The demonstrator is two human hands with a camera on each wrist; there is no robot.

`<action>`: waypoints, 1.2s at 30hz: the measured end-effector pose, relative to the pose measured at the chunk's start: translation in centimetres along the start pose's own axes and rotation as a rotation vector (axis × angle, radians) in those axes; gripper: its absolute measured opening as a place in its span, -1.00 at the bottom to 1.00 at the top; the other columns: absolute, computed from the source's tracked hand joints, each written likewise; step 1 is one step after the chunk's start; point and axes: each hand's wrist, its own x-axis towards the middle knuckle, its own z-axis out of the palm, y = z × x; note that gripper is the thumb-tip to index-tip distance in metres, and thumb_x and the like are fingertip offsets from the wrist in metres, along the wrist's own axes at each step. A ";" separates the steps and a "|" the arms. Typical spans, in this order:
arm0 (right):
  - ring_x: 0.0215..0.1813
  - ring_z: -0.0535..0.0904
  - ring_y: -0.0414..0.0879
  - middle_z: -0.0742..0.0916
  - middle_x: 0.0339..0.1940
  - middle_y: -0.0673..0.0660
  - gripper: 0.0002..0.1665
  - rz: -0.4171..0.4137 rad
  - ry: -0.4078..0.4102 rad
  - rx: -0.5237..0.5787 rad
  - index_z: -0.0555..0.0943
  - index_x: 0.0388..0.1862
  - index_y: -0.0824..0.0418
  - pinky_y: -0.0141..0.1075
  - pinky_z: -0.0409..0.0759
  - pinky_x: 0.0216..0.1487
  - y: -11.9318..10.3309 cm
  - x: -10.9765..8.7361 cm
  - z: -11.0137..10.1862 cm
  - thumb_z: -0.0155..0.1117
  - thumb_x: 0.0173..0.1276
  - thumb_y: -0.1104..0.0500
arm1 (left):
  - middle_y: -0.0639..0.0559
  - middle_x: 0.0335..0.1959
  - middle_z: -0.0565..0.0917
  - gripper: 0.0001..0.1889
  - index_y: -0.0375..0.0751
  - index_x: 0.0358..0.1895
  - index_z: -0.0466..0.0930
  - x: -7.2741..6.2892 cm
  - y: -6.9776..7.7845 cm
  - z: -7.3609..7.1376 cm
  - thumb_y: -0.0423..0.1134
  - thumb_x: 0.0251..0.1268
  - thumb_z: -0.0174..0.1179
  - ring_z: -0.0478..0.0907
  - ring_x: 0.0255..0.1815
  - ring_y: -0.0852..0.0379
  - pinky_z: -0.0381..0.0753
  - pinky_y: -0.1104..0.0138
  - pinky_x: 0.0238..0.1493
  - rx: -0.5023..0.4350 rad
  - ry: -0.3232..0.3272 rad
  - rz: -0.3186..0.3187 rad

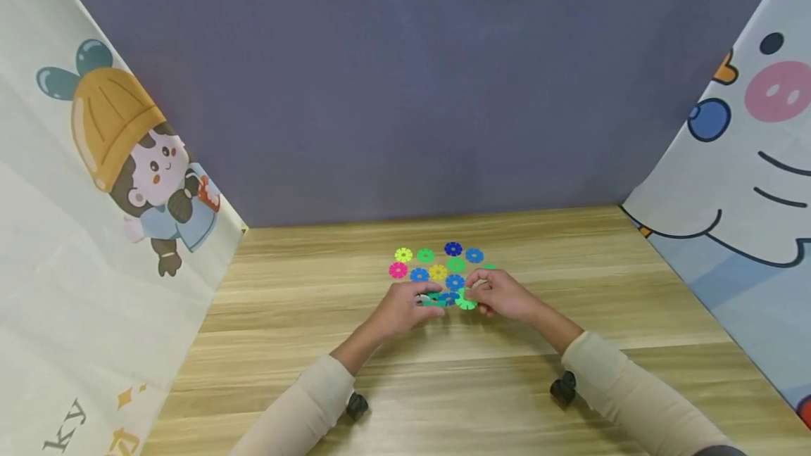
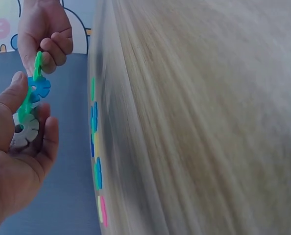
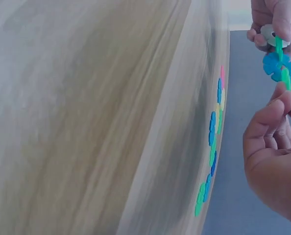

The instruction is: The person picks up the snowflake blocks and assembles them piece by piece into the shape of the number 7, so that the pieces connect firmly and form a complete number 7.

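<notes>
Both hands hold one short chain of notched plastic snowflake discs above the table. My left hand (image 1: 400,308) grips its left end, thumb on one side and fingers on the other, around a white disc (image 2: 28,130) and a green disc (image 2: 24,106). A blue disc (image 3: 272,67) sits in the middle, slotted crosswise against the green one. At the right end, my right hand (image 1: 505,295) pinches a light green disc (image 1: 465,300) between thumb and fingertips; its edge meets the blue disc. Part of the white disc is hidden behind the left fingers.
Loose discs lie flat just beyond the hands, among them a pink disc (image 1: 398,270), a yellow disc (image 1: 438,271) and a dark blue disc (image 1: 453,249). The wood-grain table (image 1: 304,280) ends at a grey back panel (image 1: 405,90), with printed cloths on both sides.
</notes>
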 end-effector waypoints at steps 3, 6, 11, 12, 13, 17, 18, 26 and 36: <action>-0.47 0.58 -0.13 0.70 -0.50 0.16 -0.79 -0.002 -0.002 0.031 0.53 -0.03 0.34 -0.33 0.63 -0.41 0.0 0.2 0.3 0.24 0.49 0.22 | -0.08 0.20 0.71 -0.51 -0.15 0.25 0.65 -0.1 0.1 -0.2 -0.10 0.28 0.42 0.62 -0.19 0.18 0.67 0.35 -0.11 -0.008 0.004 0.020; -0.43 0.61 -0.09 0.72 -0.48 0.10 -0.80 0.000 0.010 0.045 0.54 -0.03 0.35 -0.33 0.65 -0.38 0.0 0.2 0.5 0.23 0.50 0.24 | -0.11 0.09 0.75 -0.48 -0.20 0.26 0.63 0.0 0.0 -0.4 -0.13 0.25 0.44 0.43 -0.47 0.26 0.59 0.42 -0.28 -0.002 0.001 0.053; -0.41 0.61 -0.07 0.70 -0.48 0.06 -0.79 -0.001 0.019 0.059 0.53 -0.01 0.36 -0.31 0.67 -0.35 -0.3 -0.2 0.4 0.22 0.50 0.25 | -0.10 0.09 0.76 -0.44 -0.24 0.27 0.62 0.1 -0.2 -0.6 -0.21 0.17 0.48 0.72 -0.07 0.10 0.70 0.28 0.09 0.024 -0.025 0.109; -0.41 0.61 -0.07 0.70 -0.48 0.06 -0.78 -0.004 0.018 0.062 0.53 -0.01 0.37 -0.31 0.67 -0.35 -0.3 -0.2 0.4 0.23 0.49 0.24 | -0.12 0.19 0.71 -0.43 -0.26 0.27 0.62 0.1 -0.3 -0.7 -0.22 0.16 0.49 0.69 0.12 0.02 0.66 0.21 0.21 0.027 -0.031 0.117; -0.42 0.60 -0.08 0.69 -0.49 0.06 -0.78 -0.005 0.018 0.063 0.52 0.00 0.37 -0.31 0.67 -0.35 -0.3 -0.2 0.3 0.23 0.49 0.25 | -0.12 0.19 0.71 -0.43 -0.28 0.27 0.61 0.1 -0.4 -0.8 -0.23 0.16 0.49 0.66 0.21 -0.01 0.64 0.18 0.24 0.027 -0.038 0.126; -0.42 0.59 -0.09 0.68 -0.50 0.03 -0.78 0.010 0.043 0.069 0.53 0.00 0.39 -0.34 0.66 -0.35 -0.3 -0.2 0.4 0.23 0.47 0.28 | -0.14 0.17 0.72 -0.45 -0.29 0.27 0.60 0.2 -0.5 -0.8 -0.24 0.21 0.45 0.68 0.13 0.00 0.68 0.22 0.18 0.038 -0.050 0.159; -0.41 0.60 -0.09 0.68 -0.50 0.02 -0.78 0.017 0.053 0.071 0.53 0.00 0.39 -0.33 0.67 -0.34 -0.3 -0.2 0.4 0.23 0.46 0.28 | -0.14 0.18 0.72 -0.46 -0.28 0.27 0.60 0.3 -0.5 -0.8 -0.24 0.22 0.44 0.68 0.12 0.01 0.67 0.23 0.18 0.043 -0.047 0.163; -0.38 0.62 -0.14 0.73 -0.39 0.01 -0.70 0.034 0.098 0.124 0.54 0.07 0.47 -0.29 0.73 -0.23 -0.6 0.0 0.6 0.23 0.48 0.28 | -0.14 0.14 0.73 -0.51 -0.27 0.26 0.60 0.5 -0.5 -0.3 -0.26 0.26 0.40 0.60 -0.14 0.13 0.68 0.26 0.06 0.030 -0.016 0.162; -0.35 0.65 -0.09 0.73 -0.40 0.01 -0.76 0.022 0.109 0.119 0.57 0.01 0.45 -0.34 0.70 -0.27 -1.1 -0.1 1.0 0.23 0.48 0.30 | -0.13 0.23 0.69 -0.51 -0.24 0.28 0.58 0.4 -0.6 -0.2 -0.26 0.29 0.38 0.64 0.18 0.05 0.66 0.29 0.18 -0.009 -0.053 0.136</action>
